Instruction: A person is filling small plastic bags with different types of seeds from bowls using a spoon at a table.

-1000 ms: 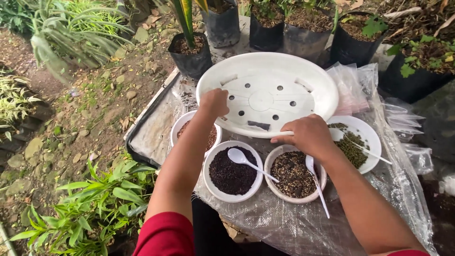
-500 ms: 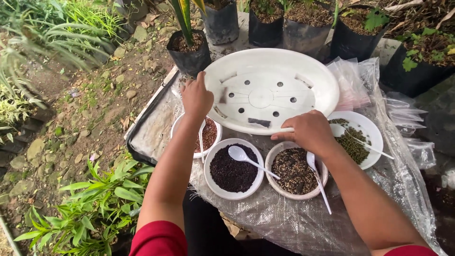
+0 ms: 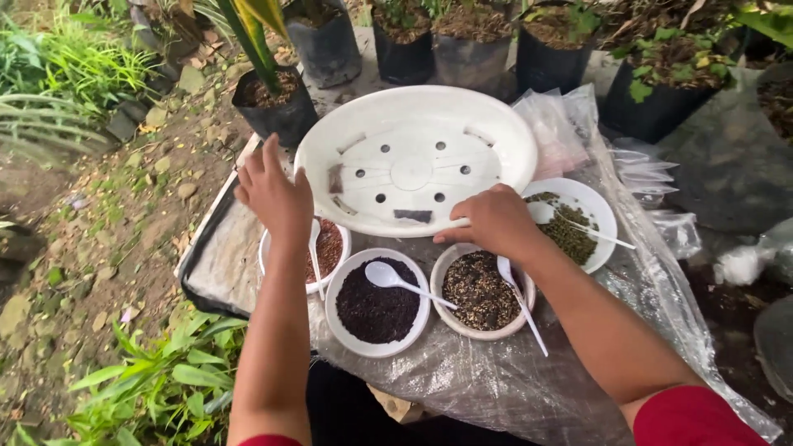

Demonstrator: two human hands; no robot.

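A white oval planter dish (image 3: pixel 413 132) with drain holes lies at the back of a plastic-covered table. My right hand (image 3: pixel 496 221) is curled over the dish's near rim and grips it. My left hand (image 3: pixel 277 194) is at the dish's left rim with its fingers spread, and I cannot tell if the thumb touches. Below the left hand is a white bowl of reddish-brown granules (image 3: pixel 332 246). In front stand a bowl of black soil (image 3: pixel 376 314) and a bowl of mixed husks (image 3: pixel 479 293). A bowl of green pellets (image 3: pixel 578 227) sits to the right. Each bowl holds a white spoon.
Black grow bags with plants (image 3: pixel 277 103) line the back edge. Clear plastic sheeting (image 3: pixel 496 380) covers the table, and small clear bags (image 3: pixel 562 132) lie at the right. A dark tray edge (image 3: pixel 198 264) juts out at the left. Leafy ground and green plants (image 3: pixel 157 380) are below left.
My left hand has slid from the dish's near-left rim out to its left side and opened its fingers. My right hand has stayed on the near rim.
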